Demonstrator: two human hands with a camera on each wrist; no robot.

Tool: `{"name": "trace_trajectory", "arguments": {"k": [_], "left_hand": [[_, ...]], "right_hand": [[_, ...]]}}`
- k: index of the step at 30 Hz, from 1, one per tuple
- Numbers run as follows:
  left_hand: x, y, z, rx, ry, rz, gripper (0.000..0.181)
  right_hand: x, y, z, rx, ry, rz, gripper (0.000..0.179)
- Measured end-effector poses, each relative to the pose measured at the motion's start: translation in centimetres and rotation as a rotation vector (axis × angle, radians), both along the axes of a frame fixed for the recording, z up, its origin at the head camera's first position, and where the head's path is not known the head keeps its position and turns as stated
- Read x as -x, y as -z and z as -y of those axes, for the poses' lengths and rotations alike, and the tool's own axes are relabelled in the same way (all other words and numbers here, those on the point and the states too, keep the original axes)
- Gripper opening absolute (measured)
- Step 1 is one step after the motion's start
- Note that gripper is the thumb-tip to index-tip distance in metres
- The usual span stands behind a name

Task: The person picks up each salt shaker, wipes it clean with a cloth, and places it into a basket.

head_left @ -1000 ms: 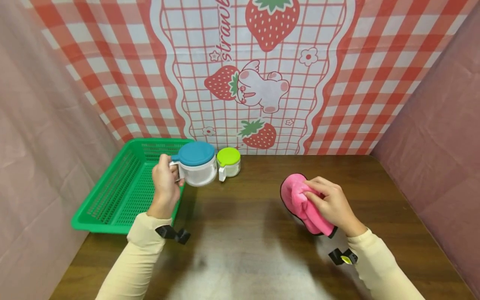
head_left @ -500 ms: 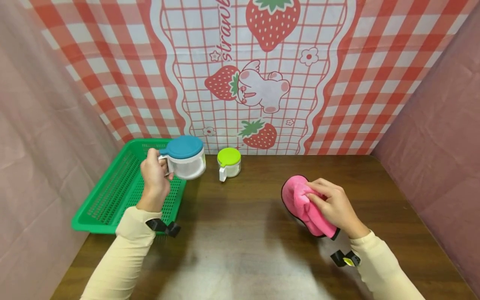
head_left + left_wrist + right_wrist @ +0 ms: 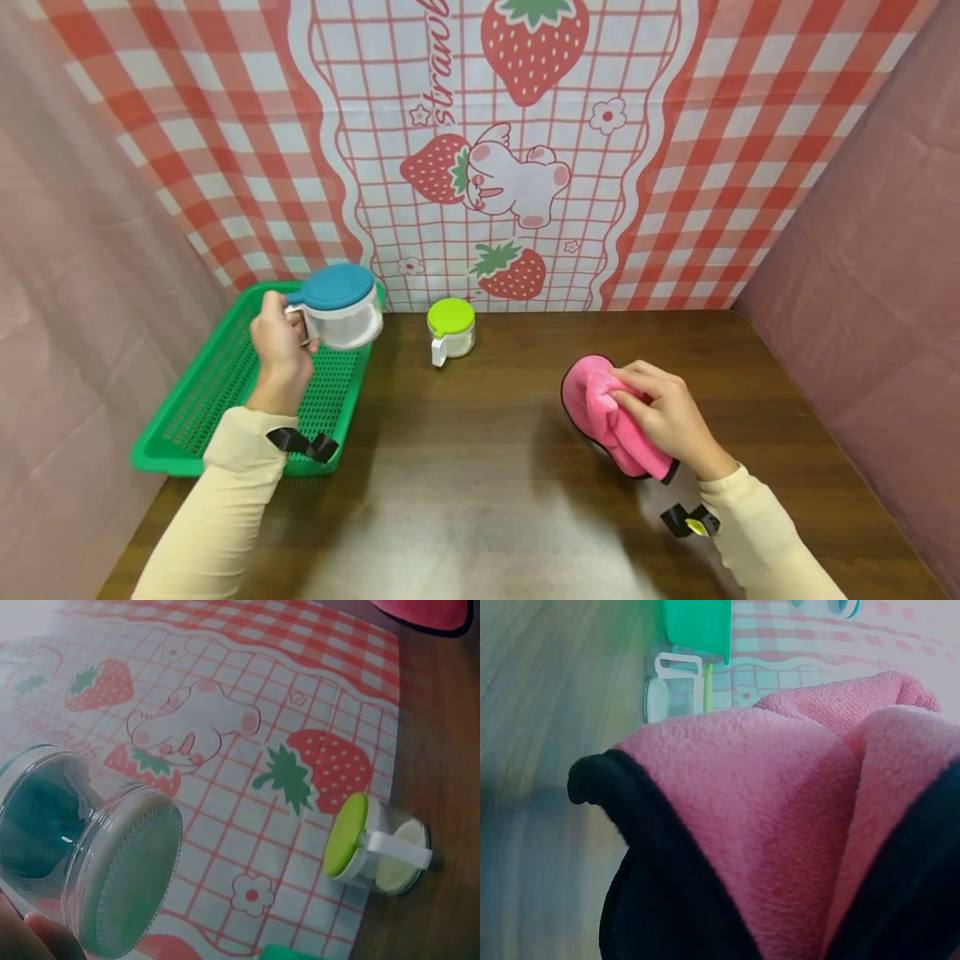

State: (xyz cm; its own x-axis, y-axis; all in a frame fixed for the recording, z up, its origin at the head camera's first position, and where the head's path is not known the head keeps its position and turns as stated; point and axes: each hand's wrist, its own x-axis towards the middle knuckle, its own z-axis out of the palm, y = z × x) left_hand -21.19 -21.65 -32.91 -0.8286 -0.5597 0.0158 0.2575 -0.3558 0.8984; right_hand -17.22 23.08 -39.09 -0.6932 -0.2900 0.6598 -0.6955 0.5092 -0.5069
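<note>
My left hand (image 3: 281,346) grips the white handle of a clear jar with a blue lid (image 3: 339,287), holding it up over the back right part of the green basket (image 3: 168,457). In the left wrist view the jar's clear ribbed base (image 3: 139,877) faces the camera. My right hand (image 3: 667,412) pinches a bunched pink cloth (image 3: 592,400) with dark edging, above the right side of the table. Its folds (image 3: 780,810) fill most of the right wrist view. A smaller clear jar with a lime-green lid (image 3: 451,317) stands upright at the back, its white handle turned toward me.
The brown wooden table (image 3: 465,475) runs back to a red-and-white strawberry curtain (image 3: 517,192). Pink fabric walls (image 3: 862,250) close off both sides. The basket sits at the table's left, close to the left wall.
My left hand has carried the blue-lidded jar leftward, away from the green-lidded jar and over the basket. The right hand and its cloth stay almost in place.
</note>
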Motion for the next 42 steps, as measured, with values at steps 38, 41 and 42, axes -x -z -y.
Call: {"name": "trace_trajectory", "arguments": {"k": [38, 41, 42], "left_hand": [[3.5, 2.0, 5.4, -0.093, -0.144, 0.117, 0.043], [3.8, 2.3, 5.9, -0.106, -0.164, 0.140, 0.042], [3.8, 2.4, 6.0, -0.108, -0.172, 0.149, 0.041]], "right_hand": [[-0.5, -0.2, -0.9, -0.006, 0.007, -0.006, 0.028], [-0.6, -0.4, -0.9, 0.009, -0.009, -0.013, 0.029], [-0.7, -0.5, -0.9, 0.013, -0.015, -0.016, 0.030]]}}
